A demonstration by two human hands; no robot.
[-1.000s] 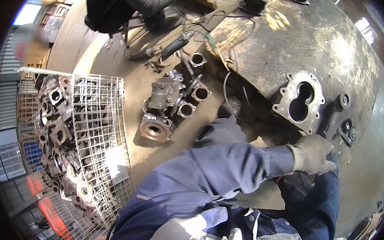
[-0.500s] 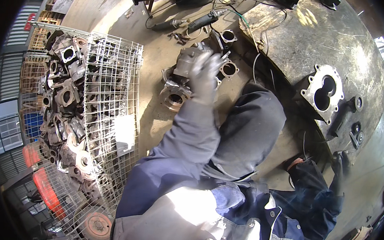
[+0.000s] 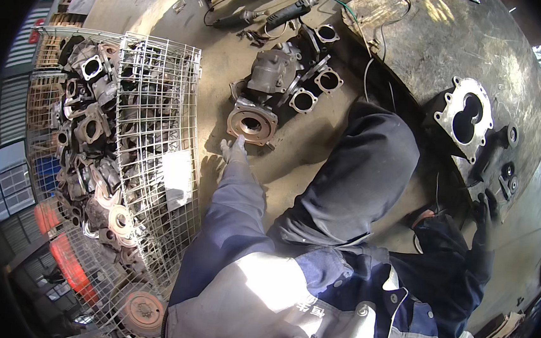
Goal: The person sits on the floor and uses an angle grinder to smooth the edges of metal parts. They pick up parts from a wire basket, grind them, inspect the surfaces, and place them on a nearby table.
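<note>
My left hand [image 3: 234, 151], in a light grey glove, reaches down to the near edge of a round, rusty flange [image 3: 251, 126] on the floor. Its fingers are apart and nothing shows between them; whether a fingertip touches the flange I cannot tell. Behind that flange stands a grey metal casting [image 3: 269, 73], with several square-flanged castings [image 3: 303, 100] beside it. My right hand [image 3: 486, 208], in a dark glove, rests at the table's near edge with its fingers stretched out. Close to it lie a small part with round ends [image 3: 508, 179] and a dark cylindrical part [image 3: 496, 148].
A wire cage [image 3: 157, 115] full of metal castings [image 3: 89, 129] stands at my left. On the right is a worn metal table [image 3: 413, 53] bearing a large flanged housing [image 3: 465, 117]. Two power tools [image 3: 289, 15] and their cables lie beyond the floor castings. My bent knee [image 3: 380, 146] sits between.
My left hand, blurred above the castings before, has drawn back toward me and to the left, down to the rusty flange. The right hand stays at the table edge. My view has shifted slightly.
</note>
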